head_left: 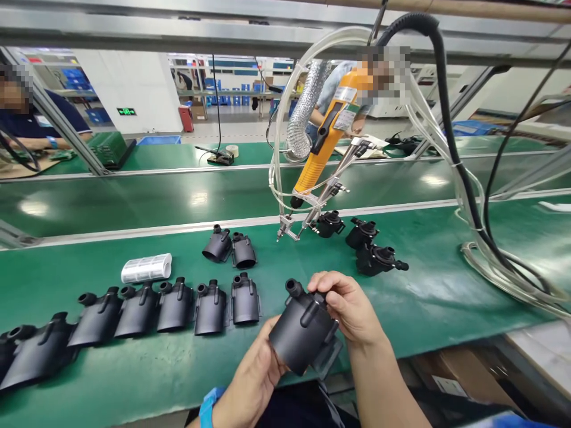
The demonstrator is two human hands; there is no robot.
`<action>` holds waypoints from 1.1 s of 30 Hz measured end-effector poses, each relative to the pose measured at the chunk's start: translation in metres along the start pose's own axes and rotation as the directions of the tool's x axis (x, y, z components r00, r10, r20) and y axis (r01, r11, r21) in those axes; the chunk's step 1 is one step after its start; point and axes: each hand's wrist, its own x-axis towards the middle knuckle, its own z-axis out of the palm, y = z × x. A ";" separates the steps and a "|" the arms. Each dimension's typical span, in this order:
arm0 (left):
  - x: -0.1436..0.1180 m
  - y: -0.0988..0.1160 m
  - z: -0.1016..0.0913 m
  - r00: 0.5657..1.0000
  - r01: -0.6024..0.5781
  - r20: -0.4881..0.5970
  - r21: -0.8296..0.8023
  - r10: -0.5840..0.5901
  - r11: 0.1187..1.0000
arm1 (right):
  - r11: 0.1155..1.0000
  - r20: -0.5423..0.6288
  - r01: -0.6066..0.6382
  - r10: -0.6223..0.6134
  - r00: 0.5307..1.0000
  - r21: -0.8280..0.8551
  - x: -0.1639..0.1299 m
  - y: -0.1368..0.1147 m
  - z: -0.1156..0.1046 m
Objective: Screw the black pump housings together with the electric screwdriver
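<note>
A black plastic pump housing (301, 327) with two short spouts on top is held tilted above the table's front edge. My left hand (261, 362) is wrapped round its lower left side, a blue band at the wrist. The fingers of my right hand (345, 303) close on the spout at its upper right; their tips are partly hidden. To the left, several similar black housings (212, 306) stand in a row on the green table. Two more housings (244, 251) sit behind the row.
An orange electric screwdriver (323, 142) hangs with clear hoses above the table. Beneath and right of it stand several black pump units (377, 258). A white roll (146, 268) lies at the left. Coiled tubes (504, 276) rest at the right. People work beyond the metal frame.
</note>
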 end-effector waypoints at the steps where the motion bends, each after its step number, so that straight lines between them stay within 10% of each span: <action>1: -0.001 0.003 0.004 0.999 -0.040 -0.016 0.023 0.041 0.999 | 0.999 0.022 0.011 -0.012 1.000 0.045 0.000 0.000 0.002; 5: -0.009 0.002 0.007 0.953 -0.243 -0.077 0.380 0.293 0.892 | 0.982 0.050 0.033 -0.043 0.998 0.188 -0.007 0.004 0.004; 9: -0.013 -0.003 0.003 0.824 -0.344 0.031 0.821 0.566 0.456 | 0.953 0.076 0.028 -0.053 0.996 0.301 -0.016 0.012 0.003; 13: -0.008 -0.001 0.011 0.658 -0.382 0.224 0.922 0.718 0.062 | 0.912 0.075 0.050 -0.088 0.993 0.408 -0.021 0.020 0.007; 17: -0.002 0.000 0.019 0.538 -0.345 0.328 0.926 0.776 -0.152 | 0.878 0.053 0.060 -0.096 0.994 0.476 -0.028 0.026 0.011; 19: -0.003 -0.001 0.017 0.543 -0.341 0.358 0.920 0.759 -0.190 | 0.881 0.021 0.046 -0.064 0.998 0.472 -0.031 0.026 0.008; 22: -0.005 -0.004 0.007 0.675 -0.294 0.343 0.937 0.653 -0.189 | 0.925 -0.043 -0.086 0.109 0.993 0.370 -0.024 0.028 -0.013; 27: -0.006 -0.017 -0.012 0.853 -0.269 0.312 0.950 0.419 -0.160 | 0.885 -0.227 -0.461 0.462 0.857 0.062 0.027 0.059 -0.065; 33: -0.040 0.039 -0.043 0.757 -0.401 0.251 0.907 0.603 0.126 | 0.825 -0.491 -0.527 0.379 0.784 -0.205 0.060 0.090 -0.082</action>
